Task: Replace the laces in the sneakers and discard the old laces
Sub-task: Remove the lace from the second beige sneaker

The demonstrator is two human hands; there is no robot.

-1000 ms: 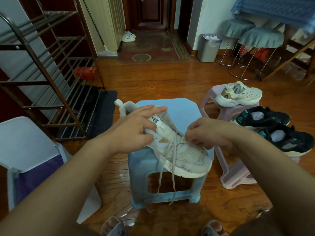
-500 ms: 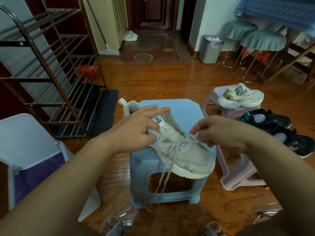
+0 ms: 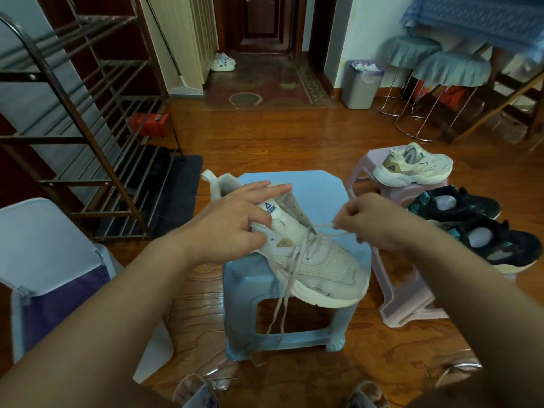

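Left hand (image 3: 232,228): I see it reach in from lower left, forearm angled up, palm down over the collar of the white sneaker (image 3: 318,260); the fingers stretch across the opening while the thumb curls against the side, gripping it.
Right hand (image 3: 374,222): it comes in from lower right, fingers curled, pinching a span of the old lace (image 3: 323,226) drawn taut out from the eyelets.
White sneaker: it lies tilted on the blue stool (image 3: 318,189), toe toward me and overhanging the front edge.
Lace ends: they dangle loose down the stool's front.
Other shoes: I note a cream sneaker (image 3: 412,166) on the pink stool (image 3: 403,301), black sneakers (image 3: 482,228) beside it.
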